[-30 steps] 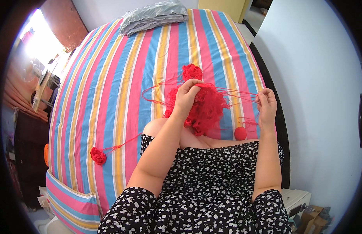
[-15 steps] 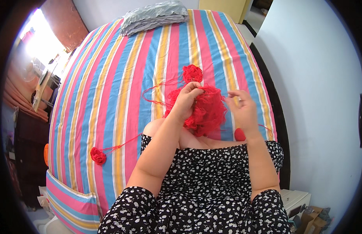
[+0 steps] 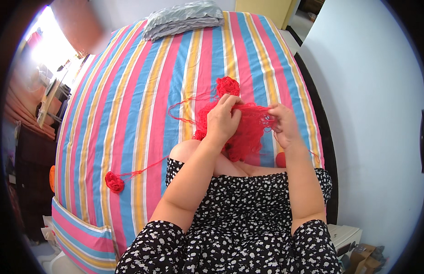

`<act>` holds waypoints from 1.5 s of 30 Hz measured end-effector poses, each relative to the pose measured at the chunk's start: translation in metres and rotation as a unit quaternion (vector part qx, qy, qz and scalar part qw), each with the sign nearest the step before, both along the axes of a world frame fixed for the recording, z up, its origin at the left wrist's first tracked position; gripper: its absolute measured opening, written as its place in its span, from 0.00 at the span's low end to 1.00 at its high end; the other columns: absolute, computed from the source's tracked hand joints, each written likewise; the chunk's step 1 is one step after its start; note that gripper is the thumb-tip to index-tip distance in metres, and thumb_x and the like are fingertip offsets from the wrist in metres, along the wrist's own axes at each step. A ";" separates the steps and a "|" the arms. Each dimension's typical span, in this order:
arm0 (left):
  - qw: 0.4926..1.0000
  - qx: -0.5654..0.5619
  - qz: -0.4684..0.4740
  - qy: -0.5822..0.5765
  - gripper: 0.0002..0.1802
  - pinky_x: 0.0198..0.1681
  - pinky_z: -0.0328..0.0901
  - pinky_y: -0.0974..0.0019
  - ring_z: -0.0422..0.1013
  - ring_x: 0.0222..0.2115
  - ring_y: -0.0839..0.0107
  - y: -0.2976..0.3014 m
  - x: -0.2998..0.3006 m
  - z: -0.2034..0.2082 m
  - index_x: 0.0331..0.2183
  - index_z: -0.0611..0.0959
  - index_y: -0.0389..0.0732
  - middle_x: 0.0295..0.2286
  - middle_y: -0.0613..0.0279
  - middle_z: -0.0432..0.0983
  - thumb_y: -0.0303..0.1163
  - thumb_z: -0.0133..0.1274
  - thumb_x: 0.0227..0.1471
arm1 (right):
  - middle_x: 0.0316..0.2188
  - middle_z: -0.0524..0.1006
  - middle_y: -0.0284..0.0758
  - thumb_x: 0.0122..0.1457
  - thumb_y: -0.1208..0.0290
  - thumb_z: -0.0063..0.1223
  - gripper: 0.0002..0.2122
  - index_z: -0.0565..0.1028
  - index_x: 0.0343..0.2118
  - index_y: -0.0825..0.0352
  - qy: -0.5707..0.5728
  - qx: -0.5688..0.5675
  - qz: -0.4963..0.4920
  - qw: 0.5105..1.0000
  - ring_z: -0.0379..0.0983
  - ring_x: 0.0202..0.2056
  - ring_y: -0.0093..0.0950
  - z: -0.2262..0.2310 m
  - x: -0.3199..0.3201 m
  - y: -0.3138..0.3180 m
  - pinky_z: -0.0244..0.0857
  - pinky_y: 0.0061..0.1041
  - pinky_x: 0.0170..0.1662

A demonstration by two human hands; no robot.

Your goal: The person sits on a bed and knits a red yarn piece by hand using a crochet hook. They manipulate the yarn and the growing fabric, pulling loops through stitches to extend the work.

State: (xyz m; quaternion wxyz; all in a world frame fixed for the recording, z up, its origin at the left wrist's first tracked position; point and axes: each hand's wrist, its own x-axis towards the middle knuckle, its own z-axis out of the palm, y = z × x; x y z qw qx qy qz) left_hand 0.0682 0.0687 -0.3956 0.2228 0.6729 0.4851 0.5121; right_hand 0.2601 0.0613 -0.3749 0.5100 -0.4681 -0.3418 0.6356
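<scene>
A loose, tangled mass of red yarn (image 3: 246,132) lies at my knees, with strands stretched sideways between my hands. My left hand (image 3: 224,116) is closed on the yarn at its upper left, fingers bent over the strands. Opposite it, my right hand (image 3: 285,125) pinches the strands at their right end. Just beyond my left hand rests a small clump of red yarn (image 3: 228,86), and loose strands loop out to its left. Below my right wrist sits a round red ball (image 3: 280,160), partly hidden by the forearm.
Another red yarn clump (image 3: 114,182) lies far left on the striped bedsheet (image 3: 129,114), a strand running from it toward my knee. Folded grey bedding (image 3: 183,20) is at the bed's far end. A pale wall (image 3: 367,114) stands along the right side.
My right hand has moved in from the right and taken hold of the yarn, which is now drawn out between both hands. My left hand has shifted slightly.
</scene>
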 end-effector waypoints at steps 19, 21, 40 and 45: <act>0.934 -0.181 -0.181 -0.251 0.11 0.32 0.62 0.76 0.65 0.28 0.84 0.013 -0.001 -0.019 0.33 0.80 0.34 0.26 0.71 0.74 0.33 0.50 0.54 | 0.22 0.72 0.28 0.55 0.73 0.50 0.02 0.72 0.31 0.62 0.164 0.047 0.008 0.985 0.50 0.12 0.11 0.028 0.031 -0.012 0.44 0.10 0.15; 0.933 -0.184 -0.197 -0.240 0.11 0.33 0.61 0.78 0.65 0.28 0.85 0.015 -0.008 -0.019 0.34 0.80 0.36 0.26 0.73 0.73 0.34 0.49 0.55 | 0.20 0.72 0.27 0.55 0.73 0.50 0.03 0.73 0.32 0.63 0.165 0.037 -0.026 0.985 0.50 0.11 0.11 0.020 0.043 -0.011 0.43 0.10 0.14; 0.755 -0.236 -0.203 -0.577 0.17 0.19 0.55 0.81 0.56 0.18 0.86 0.022 -0.043 -0.002 0.47 0.72 0.39 0.21 0.74 0.62 0.32 0.44 0.56 | 0.13 0.58 0.21 0.59 0.65 0.49 0.11 0.75 0.30 0.69 -0.141 0.037 0.036 0.989 0.48 0.14 0.11 0.018 0.094 -0.028 0.41 0.14 0.18; 0.738 -0.231 -0.263 -0.576 0.20 0.19 0.55 0.81 0.57 0.18 0.86 0.018 -0.042 -0.001 0.51 0.70 0.39 0.21 0.74 0.62 0.32 0.44 0.56 | 0.13 0.50 0.21 0.61 0.62 0.46 0.12 0.70 0.32 0.67 0.046 0.078 -0.112 0.989 0.41 0.12 0.13 0.034 0.124 -0.029 0.38 0.15 0.15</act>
